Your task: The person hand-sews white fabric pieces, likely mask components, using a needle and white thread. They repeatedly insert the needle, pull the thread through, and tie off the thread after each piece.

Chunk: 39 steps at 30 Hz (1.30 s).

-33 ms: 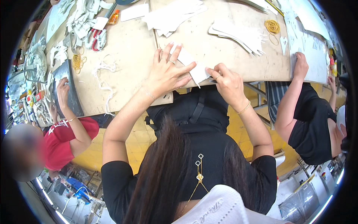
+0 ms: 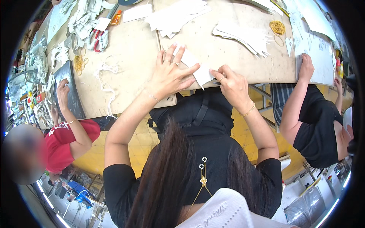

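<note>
A white flat piece (image 2: 201,74) with a fringed lower edge lies at the near edge of the table (image 2: 140,76). Across its left side my left hand (image 2: 172,72) rests with fingers stretched out, pressing it against the tabletop. At its right corner, my right hand (image 2: 232,81) is closed in a pinch. A small dark tip shows below those fingers, but I cannot make out what they hold. Beyond my hands lie a stack of white fringed pieces (image 2: 241,36) and a fanned pile of white pieces (image 2: 176,15).
Yellow rubber bands (image 2: 277,27), white string (image 2: 108,89), an orange bottle (image 2: 116,17) and red-handled scissors (image 2: 97,42) lie on the table. A dark board (image 2: 70,91) is at the left. One person in red (image 2: 74,140) works there; another in black (image 2: 317,129) works at the right.
</note>
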{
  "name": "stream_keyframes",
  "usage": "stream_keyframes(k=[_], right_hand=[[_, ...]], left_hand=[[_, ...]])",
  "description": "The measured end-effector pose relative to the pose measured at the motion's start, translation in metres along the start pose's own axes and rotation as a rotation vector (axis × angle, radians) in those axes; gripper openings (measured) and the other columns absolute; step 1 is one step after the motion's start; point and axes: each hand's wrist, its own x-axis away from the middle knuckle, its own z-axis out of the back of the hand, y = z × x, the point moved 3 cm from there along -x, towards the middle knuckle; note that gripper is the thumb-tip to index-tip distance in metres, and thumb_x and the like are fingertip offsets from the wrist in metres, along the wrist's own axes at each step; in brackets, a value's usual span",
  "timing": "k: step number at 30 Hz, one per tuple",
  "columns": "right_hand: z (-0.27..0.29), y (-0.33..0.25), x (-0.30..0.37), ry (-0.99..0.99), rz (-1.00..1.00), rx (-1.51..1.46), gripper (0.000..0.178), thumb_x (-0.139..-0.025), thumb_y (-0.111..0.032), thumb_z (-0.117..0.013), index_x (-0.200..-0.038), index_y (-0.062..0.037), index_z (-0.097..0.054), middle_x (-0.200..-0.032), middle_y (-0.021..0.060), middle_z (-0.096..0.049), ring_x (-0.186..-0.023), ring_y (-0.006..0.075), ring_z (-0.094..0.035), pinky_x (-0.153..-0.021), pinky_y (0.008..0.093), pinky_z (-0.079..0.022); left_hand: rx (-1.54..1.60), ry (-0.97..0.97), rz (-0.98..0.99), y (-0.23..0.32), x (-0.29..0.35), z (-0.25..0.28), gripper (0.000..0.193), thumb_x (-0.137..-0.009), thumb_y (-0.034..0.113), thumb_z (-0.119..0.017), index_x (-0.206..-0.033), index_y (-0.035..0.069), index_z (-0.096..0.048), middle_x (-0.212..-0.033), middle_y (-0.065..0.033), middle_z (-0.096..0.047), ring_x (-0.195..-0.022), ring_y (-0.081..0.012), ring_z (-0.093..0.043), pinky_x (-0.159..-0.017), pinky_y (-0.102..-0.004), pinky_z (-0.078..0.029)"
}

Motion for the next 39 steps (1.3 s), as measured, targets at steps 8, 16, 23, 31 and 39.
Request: stream_keyframes(k=[8,16,23,31,39], right_hand=[[0.001,0.001,0.009,-0.075,-0.011,0.038,0.028,-0.083,-0.009,-0.064,-0.110,-0.0117,-0.072,-0.090,0.0023,-0.056,-0.074,0.0163,-0.066,-0.061,0.0314,-0.054],[0.013,0.005,0.030,-0.115,-0.040,0.125,0.035,-0.082,-0.007,-0.065,-0.115,-0.0138,-0.073,-0.094,0.0013,-0.058,-0.078,0.0154,-0.067,-0.060,0.0309,-0.055],[0.037,0.006,0.030,0.037,-0.467,-0.049,0.035,-0.091,-0.033,-0.070,-0.117,-0.0096,-0.067,-0.094,0.0088,-0.070,-0.076,0.0283,-0.070,-0.066,0.0390,-0.056],[0.020,-0.010,0.046,0.070,-0.608,-0.328,0.030,-0.094,-0.014,-0.069,-0.120,-0.0009,-0.059,-0.118,0.0181,-0.066,-0.089,0.0323,-0.070,-0.080,0.0387,-0.056],[0.014,-0.021,0.038,0.093,-0.590,-0.359,0.030,-0.086,-0.009,-0.075,-0.113,-0.0005,-0.065,-0.121,0.0144,-0.066,-0.084,0.0278,-0.070,-0.073,0.0335,-0.059]], left_hand=[[-0.006,-0.024,0.021,0.000,0.001,-0.004,0.045,-0.092,0.049,-0.064,-0.136,0.043,-0.060,-0.157,-0.0195,-0.035,-0.148,-0.0396,-0.026,-0.116,-0.0613,-0.023],[-0.024,-0.027,0.079,0.001,-0.009,-0.005,0.041,-0.093,0.048,-0.064,-0.133,0.041,-0.062,-0.155,-0.0162,-0.038,-0.147,-0.0376,-0.028,-0.116,-0.0603,-0.023],[0.048,0.046,-0.096,0.030,-0.029,0.001,0.035,-0.090,0.031,-0.071,-0.123,0.019,-0.065,-0.141,-0.0117,-0.050,-0.139,-0.0309,-0.039,-0.116,-0.0529,-0.026],[0.441,-0.219,0.007,0.028,-0.047,0.025,0.025,-0.085,0.018,-0.073,-0.108,0.008,-0.068,-0.096,-0.0121,-0.068,-0.095,-0.0304,-0.064,-0.106,-0.0454,-0.035],[0.625,-0.235,0.072,0.036,-0.036,0.051,0.018,-0.084,0.014,-0.073,-0.098,0.002,-0.073,-0.087,-0.0166,-0.069,-0.080,-0.0353,-0.067,-0.075,-0.0403,-0.051]])
